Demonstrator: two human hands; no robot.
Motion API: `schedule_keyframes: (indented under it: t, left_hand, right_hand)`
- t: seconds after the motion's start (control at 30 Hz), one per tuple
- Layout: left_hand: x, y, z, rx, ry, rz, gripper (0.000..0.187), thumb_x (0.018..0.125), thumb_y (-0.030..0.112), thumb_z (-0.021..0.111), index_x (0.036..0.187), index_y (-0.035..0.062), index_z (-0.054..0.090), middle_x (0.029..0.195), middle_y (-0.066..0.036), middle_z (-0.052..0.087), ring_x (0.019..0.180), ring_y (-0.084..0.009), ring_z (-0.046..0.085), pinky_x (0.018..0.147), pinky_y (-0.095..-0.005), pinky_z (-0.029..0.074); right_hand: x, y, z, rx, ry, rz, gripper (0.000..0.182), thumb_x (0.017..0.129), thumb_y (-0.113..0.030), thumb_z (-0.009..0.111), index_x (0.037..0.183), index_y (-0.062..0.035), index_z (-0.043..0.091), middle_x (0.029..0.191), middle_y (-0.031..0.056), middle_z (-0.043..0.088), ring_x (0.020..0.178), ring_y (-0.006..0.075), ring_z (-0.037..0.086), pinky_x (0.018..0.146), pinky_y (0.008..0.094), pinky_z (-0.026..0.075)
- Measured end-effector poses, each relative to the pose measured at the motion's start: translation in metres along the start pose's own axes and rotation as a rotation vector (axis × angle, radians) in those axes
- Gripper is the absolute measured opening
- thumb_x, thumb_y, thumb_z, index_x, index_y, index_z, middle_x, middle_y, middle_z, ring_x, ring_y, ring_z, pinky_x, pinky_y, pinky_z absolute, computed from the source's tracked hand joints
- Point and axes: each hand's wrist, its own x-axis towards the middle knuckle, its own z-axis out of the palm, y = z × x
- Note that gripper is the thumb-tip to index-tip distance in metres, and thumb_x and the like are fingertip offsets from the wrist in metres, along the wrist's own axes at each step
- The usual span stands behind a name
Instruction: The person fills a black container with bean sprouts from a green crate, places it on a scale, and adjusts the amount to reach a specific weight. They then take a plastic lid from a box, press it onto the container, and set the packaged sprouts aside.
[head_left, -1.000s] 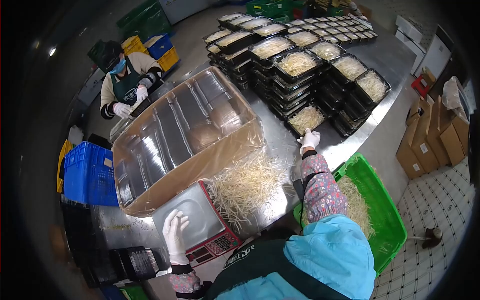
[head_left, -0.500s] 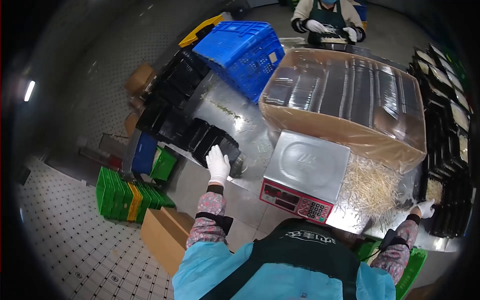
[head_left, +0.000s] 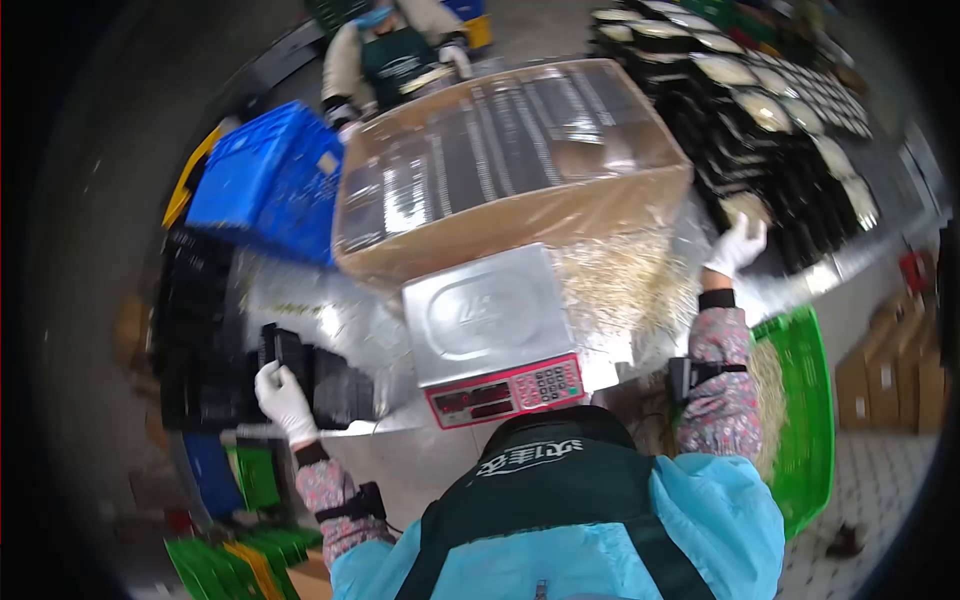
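Touching black trays (head_left: 284, 348) with my left hand (head_left: 284, 400), closure unclear; they seem light, slick, best held by rims; beside my right hand (head_left: 736, 250), fingers parted, a filled tray (head_left: 745, 207).

White gloves (head_left: 287, 402) are worn on the left hand (head_left: 285, 398) and the right hand (head_left: 737, 246). Each wrist is ringed by a dark cuff (head_left: 716, 298). Both forearms are covered by floral sleeves (head_left: 718, 425), patterned in pink and grey tones, and each is crossed by a black band (head_left: 716, 371). A light blue garment (head_left: 715, 505) is worn over the shoulders and torso. It is overlaid by a dark green apron (head_left: 545, 490) with dark straps (head_left: 668, 560); the apron is marked with white characters (head_left: 530, 456).
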Motion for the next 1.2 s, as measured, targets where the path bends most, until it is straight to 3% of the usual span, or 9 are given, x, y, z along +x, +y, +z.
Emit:
schedule_keyframes:
  t: [0.13, 0.23, 0.4, 0.57, 0.73, 0.83, 1.03, 1.13, 1.2]
  left_hand:
    - [0.027, 0.138, 0.004, -0.367, 0.006, 0.19, 0.042, 0.085, -0.007, 0.066, 0.126, -0.0003, 0.063, 0.081, 0.0, 0.058, 0.073, -0.0133, 0.051, 0.073, -0.0285, 0.048]
    - [-0.002, 0.276, 0.035, -0.666, -0.204, 0.536, 0.025, 0.079, -0.01, 0.068, 0.1, 0.0006, 0.072, 0.093, -0.009, 0.067, 0.085, -0.0207, 0.063, 0.08, -0.0326, 0.05]
    - [-0.126, 0.417, 0.123, -1.067, -0.658, 0.952, 0.024, 0.074, -0.005, 0.069, 0.093, 0.0082, 0.072, 0.088, -0.008, 0.063, 0.086, -0.0285, 0.061, 0.079, -0.0372, 0.05]
    - [-0.203, 0.446, 0.244, -0.811, -0.886, 1.196, 0.02, 0.072, 0.004, 0.072, 0.091, 0.0104, 0.071, 0.09, -0.008, 0.065, 0.089, -0.0303, 0.062, 0.083, -0.0415, 0.049]
    - [-0.214, 0.504, 0.184, -0.751, -0.868, 1.325, 0.058, 0.067, 0.011, 0.082, 0.122, 0.0057, 0.064, 0.121, -0.013, 0.063, 0.115, -0.0326, 0.057, 0.102, -0.0404, 0.045]
    - [-0.271, 0.552, 0.153, -1.024, -1.106, 1.29, 0.051, 0.074, 0.011, 0.081, 0.122, 0.0038, 0.064, 0.121, -0.014, 0.063, 0.117, -0.0314, 0.057, 0.103, -0.0402, 0.044]
    - [-0.417, 0.593, 0.103, -0.902, -1.601, 1.596, 0.04, 0.085, 0.017, 0.073, 0.122, 0.0058, 0.065, 0.121, -0.015, 0.066, 0.112, -0.0314, 0.063, 0.101, -0.0376, 0.047]
    - [-0.444, 0.589, 0.107, -0.76, -1.67, 1.526, 0.034, 0.086, 0.016, 0.072, 0.118, 0.0052, 0.068, 0.117, -0.015, 0.068, 0.112, -0.0316, 0.063, 0.1, -0.0372, 0.047]
    - [-0.452, 0.578, 0.117, -0.692, -1.706, 1.389, 0.031, 0.086, 0.014, 0.072, 0.115, 0.0037, 0.069, 0.112, -0.015, 0.069, 0.108, -0.0288, 0.064, 0.097, -0.0352, 0.048]
  right_hand:
    - [0.01, -0.033, -0.052, 0.33, -0.046, 0.185, 0.055, 0.095, -0.016, 0.066, 0.142, -0.0061, 0.041, 0.145, 0.0121, 0.046, 0.126, 0.0231, 0.051, 0.101, 0.0401, 0.044]
    - [0.013, -0.064, -0.105, 0.39, -0.039, 0.183, 0.052, 0.095, -0.015, 0.064, 0.142, -0.0087, 0.041, 0.141, 0.0086, 0.048, 0.12, 0.0214, 0.054, 0.093, 0.0392, 0.048]
    - [0.036, -0.106, -0.231, 0.355, 0.086, 0.156, 0.051, 0.096, -0.012, 0.062, 0.143, -0.0089, 0.041, 0.138, 0.0109, 0.05, 0.112, 0.0189, 0.058, 0.087, 0.0337, 0.052]
    - [0.074, -0.122, -0.402, 0.14, 0.266, 0.076, 0.044, 0.096, -0.016, 0.064, 0.137, -0.0087, 0.05, 0.131, 0.0093, 0.057, 0.106, 0.0175, 0.062, 0.081, 0.0323, 0.054]
    - [0.072, -0.101, -0.578, -0.311, 0.251, 0.21, 0.041, 0.092, -0.025, 0.07, 0.127, -0.0065, 0.06, 0.122, 0.0057, 0.065, 0.102, 0.0136, 0.064, 0.081, 0.0292, 0.052]
    - [0.082, -0.057, -0.638, -0.576, 0.056, 0.316, 0.053, 0.086, -0.022, 0.078, 0.13, -0.0011, 0.058, 0.126, 0.0125, 0.064, 0.113, 0.0204, 0.062, 0.098, 0.033, 0.049]
    - [0.109, 0.042, -0.649, -0.947, -0.356, 0.83, 0.093, 0.076, -0.039, 0.084, 0.145, 0.0061, 0.04, 0.145, 0.0259, 0.048, 0.134, 0.0339, 0.048, 0.111, 0.0359, 0.038]
    - [0.124, 0.098, -0.644, -1.019, -0.402, 0.986, 0.112, 0.068, -0.053, 0.085, 0.145, 0.011, 0.036, 0.144, 0.0288, 0.047, 0.135, 0.0349, 0.047, 0.112, 0.0346, 0.037]
    - [0.13, 0.127, -0.621, -1.172, -0.504, 1.077, 0.122, 0.065, -0.067, 0.08, 0.152, 0.0009, 0.029, 0.156, 0.0269, 0.027, 0.144, 0.04, 0.03, 0.115, 0.0454, 0.031]
